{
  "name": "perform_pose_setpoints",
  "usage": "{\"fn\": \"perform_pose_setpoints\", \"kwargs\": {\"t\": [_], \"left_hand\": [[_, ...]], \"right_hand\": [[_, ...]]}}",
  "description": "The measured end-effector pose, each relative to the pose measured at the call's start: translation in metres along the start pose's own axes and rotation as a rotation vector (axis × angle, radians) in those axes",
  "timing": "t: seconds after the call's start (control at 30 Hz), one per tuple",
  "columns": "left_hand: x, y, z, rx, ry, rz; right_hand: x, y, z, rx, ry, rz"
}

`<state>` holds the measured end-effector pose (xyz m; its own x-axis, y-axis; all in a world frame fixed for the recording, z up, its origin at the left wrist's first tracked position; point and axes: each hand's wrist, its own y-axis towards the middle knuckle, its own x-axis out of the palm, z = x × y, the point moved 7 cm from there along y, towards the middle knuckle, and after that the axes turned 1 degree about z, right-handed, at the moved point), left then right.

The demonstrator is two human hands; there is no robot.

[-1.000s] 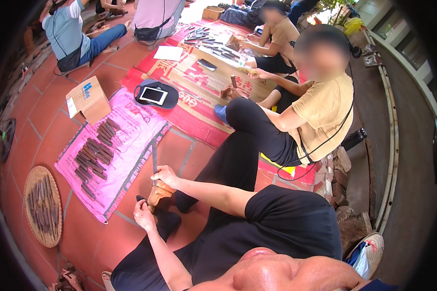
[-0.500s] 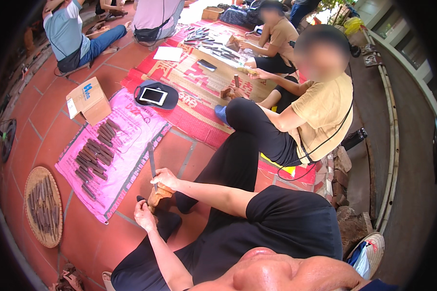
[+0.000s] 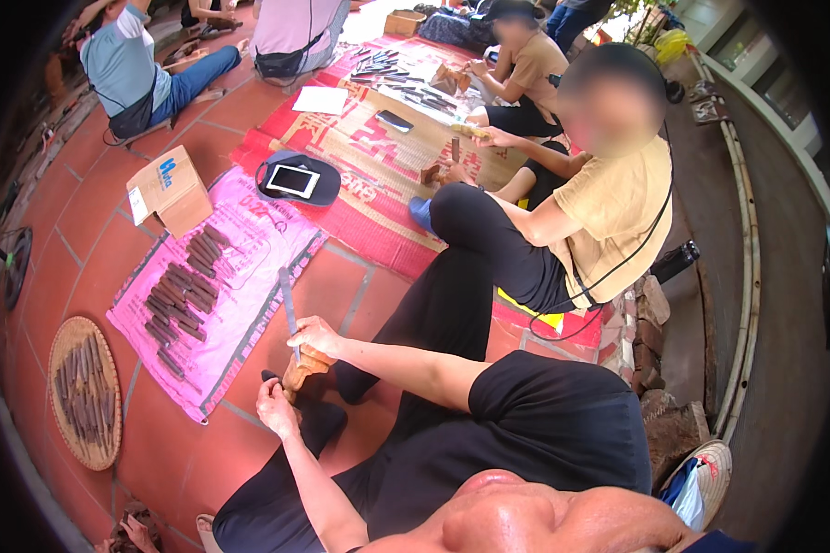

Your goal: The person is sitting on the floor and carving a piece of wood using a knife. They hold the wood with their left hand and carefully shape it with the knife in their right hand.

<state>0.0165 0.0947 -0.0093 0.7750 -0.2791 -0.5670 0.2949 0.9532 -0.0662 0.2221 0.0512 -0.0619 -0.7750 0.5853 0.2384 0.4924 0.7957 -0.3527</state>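
My right hand (image 3: 315,335) is closed around a long flat grey metal blade (image 3: 288,300), which points up and away from me. Just below that hand is a carved orange-brown wooden block (image 3: 304,367), set between my two hands. My left hand (image 3: 277,405) is nearer to me, its fingers closed at the block's lower end. A dark rounded tip (image 3: 267,376) sticks out above the left fingers; most of that piece is hidden. Whether the blade touches the wood cannot be made out.
Left of my hands, dark brown sticks (image 3: 183,297) lie on a pink sheet (image 3: 249,318) beside a cardboard box (image 3: 171,192). A round woven tray (image 3: 112,442) holds more sticks. A cap (image 3: 323,187) carries a white-framed device (image 3: 292,181). A co-worker (image 3: 613,207) sits close on my right.
My hands keep nearly the same place and grip; the blade's face looks lighter now. The nearby co-worker's upright stick has shifted slightly, and a farther co-worker's hand has risen.
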Motion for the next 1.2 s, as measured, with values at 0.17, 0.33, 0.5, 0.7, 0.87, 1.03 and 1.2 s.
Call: {"fn": "perform_pose_setpoints", "kwargs": {"t": [0.17,0.33,0.5,0.7,0.87,1.03,1.2], "left_hand": [[0.005,-0.002,0.003,0.007,0.015,-0.010],[0.000,0.000,0.000,-0.035,-0.022,-0.001],[0.002,-0.001,0.006,-0.006,0.014,-0.006],[0.003,0.001,-0.005,-0.066,-0.062,-0.013],[0.001,0.000,0.003,-0.026,0.002,-0.008],[0.002,0.001,-0.001,-0.010,-0.028,-0.002],[0.003,0.002,-0.004,-0.031,-0.015,-0.021]], "right_hand": [[-0.019,0.006,0.006,0.027,0.013,0.173],[0.005,-0.010,-0.004,0.050,0.020,-0.010],[-0.008,-0.002,-0.003,0.031,0.096,0.111],[0.007,-0.011,-0.010,0.038,0.085,0.029],[0.001,-0.004,-0.003,0.015,0.016,0.032],[-0.006,0.001,0.001,0.003,0.077,0.109],[0.007,-0.013,-0.006,0.080,0.098,-0.063]]}}
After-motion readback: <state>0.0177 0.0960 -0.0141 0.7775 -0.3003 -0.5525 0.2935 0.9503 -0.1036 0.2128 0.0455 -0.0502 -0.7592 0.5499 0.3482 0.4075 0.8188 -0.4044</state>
